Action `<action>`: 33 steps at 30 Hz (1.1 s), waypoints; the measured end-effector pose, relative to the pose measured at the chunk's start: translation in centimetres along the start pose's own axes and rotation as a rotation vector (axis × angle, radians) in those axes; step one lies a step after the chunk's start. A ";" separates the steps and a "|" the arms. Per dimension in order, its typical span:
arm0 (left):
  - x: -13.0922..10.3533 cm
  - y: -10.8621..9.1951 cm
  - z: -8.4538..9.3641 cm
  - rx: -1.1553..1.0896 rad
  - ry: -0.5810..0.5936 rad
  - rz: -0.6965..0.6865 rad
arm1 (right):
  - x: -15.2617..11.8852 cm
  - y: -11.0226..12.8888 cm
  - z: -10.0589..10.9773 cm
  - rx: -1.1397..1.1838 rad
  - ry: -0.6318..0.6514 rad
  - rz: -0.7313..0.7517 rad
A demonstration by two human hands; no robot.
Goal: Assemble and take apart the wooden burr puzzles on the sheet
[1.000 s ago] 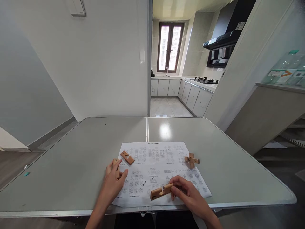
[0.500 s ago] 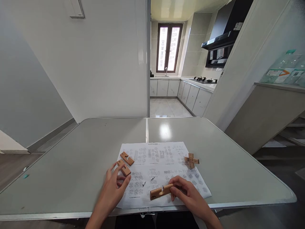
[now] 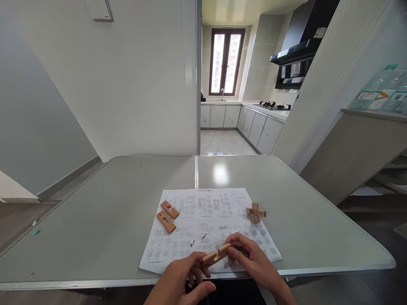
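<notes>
A notched wooden puzzle piece [image 3: 212, 257], with a dark mark on its left end, is held above the front of a printed sheet [image 3: 193, 203]. My right hand [image 3: 249, 256] pinches its right end between thumb and fingers. At its left end, the fingers of my left hand [image 3: 186, 271] reach the wood while the thumb stays apart below. A slotted wooden piece [image 3: 166, 222] marked 2 lies flat on the left of the sheet. Just behind it lies another notched piece [image 3: 170, 209]. An assembled wooden cross [image 3: 255, 212] sits at the sheet's right edge.
The sheet lies on a grey-green folding table [image 3: 95, 220] with a metal rim and a centre seam. A small teal scrap [image 3: 35, 232] is near the left edge. Large plastic bottles [image 3: 378, 91] stand on a ledge at right. A kitchen is visible beyond the doorway.
My left hand has left the piece marked 2 and moved right and toward me, to the left end of the held piece. My right hand keeps its grip nearly in place.
</notes>
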State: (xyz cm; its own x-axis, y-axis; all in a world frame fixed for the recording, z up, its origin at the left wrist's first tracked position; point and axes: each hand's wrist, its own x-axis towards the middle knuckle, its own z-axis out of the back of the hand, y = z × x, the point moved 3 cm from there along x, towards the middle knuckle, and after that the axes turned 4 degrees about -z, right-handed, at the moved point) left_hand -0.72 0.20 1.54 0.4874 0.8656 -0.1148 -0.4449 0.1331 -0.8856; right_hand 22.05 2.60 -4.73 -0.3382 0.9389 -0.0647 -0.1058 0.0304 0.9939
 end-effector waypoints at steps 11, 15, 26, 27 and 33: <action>0.4 2.7 1.9 -0.050 -0.357 0.040 | 0.1 0.0 0.0 0.042 0.006 0.014; -0.5 4.9 5.4 -0.088 -0.571 0.128 | 0.2 0.3 -0.2 0.073 0.005 0.016; 0.5 9.5 10.8 0.063 -0.607 0.434 | 0.3 0.6 0.0 0.058 -0.012 0.006; 0.9 9.8 11.0 0.081 -0.610 0.446 | 0.3 0.6 0.0 0.059 -0.013 0.003; 2.2 10.5 12.0 0.254 -0.519 0.581 | 0.3 0.7 -0.2 0.063 -0.010 0.000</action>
State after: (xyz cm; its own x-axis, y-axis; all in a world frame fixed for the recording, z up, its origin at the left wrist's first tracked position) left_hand -13.32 9.34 -2.58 -0.2551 0.9350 -0.2462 -0.7064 -0.3541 -0.6128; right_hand 21.72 2.82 -4.08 -0.3287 0.9423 -0.0639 -0.0462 0.0515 0.9976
